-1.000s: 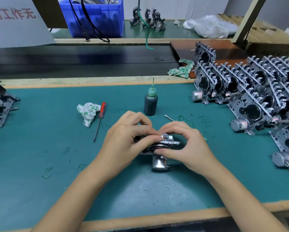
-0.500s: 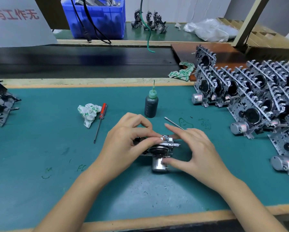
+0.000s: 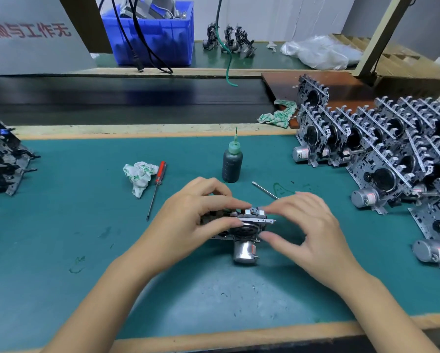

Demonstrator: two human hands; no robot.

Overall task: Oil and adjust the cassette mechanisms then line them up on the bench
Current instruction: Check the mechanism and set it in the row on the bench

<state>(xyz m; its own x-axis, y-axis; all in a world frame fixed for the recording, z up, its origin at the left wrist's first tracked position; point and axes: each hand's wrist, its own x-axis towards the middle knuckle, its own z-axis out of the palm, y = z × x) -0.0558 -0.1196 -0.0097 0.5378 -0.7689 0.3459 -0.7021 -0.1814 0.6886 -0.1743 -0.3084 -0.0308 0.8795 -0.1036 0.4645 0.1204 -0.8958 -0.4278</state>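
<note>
A cassette mechanism (image 3: 244, 226) with a silver motor underneath lies on the green mat (image 3: 86, 250) at the centre. My left hand (image 3: 196, 217) grips its left side, fingers curled over the top and thumb against the front. My right hand (image 3: 305, 225) hovers at its right end with fingers stretched out; the index tip touches the top edge and the thumb tip rests by the lower right corner. A dark oil bottle (image 3: 232, 161) with a green needle nozzle stands upright just behind the hands. Several mechanisms (image 3: 382, 149) stand in rows on the right.
A red-handled screwdriver (image 3: 157, 184) and a crumpled rag (image 3: 138, 175) lie to the left of the bottle. A thin metal pick (image 3: 264, 190) lies behind my right hand. A pile of mechanisms (image 3: 2, 159) sits at the far left, a blue bin (image 3: 152, 34) at the back.
My right hand has let go of its curled hold on the mechanism and spread its fingers, now only touching the right end. My left hand keeps its grip.
</note>
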